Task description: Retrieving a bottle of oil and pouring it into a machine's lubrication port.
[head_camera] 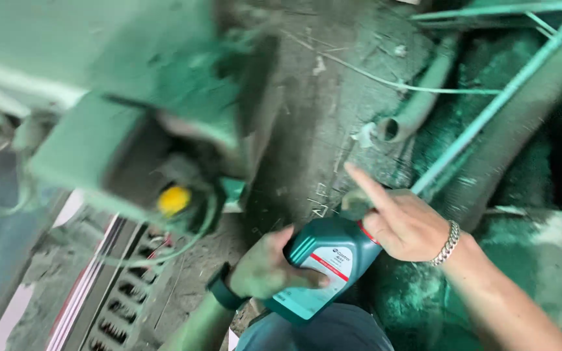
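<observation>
Beside a grimy concrete floor (320,130) and green machine (138,97), a left hand (265,266) wrapped the body of a green oil bottle (323,266) held over the lap; the right hand (401,224) gripped its cap, forefinger out. The smooth, rigid plastic probably felt heavy, best held mid-body.

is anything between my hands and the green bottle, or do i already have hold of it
Nothing visible is in between. The left hand grips the green bottle by its body, and the right hand sits on its neck end, forefinger raised.
</observation>
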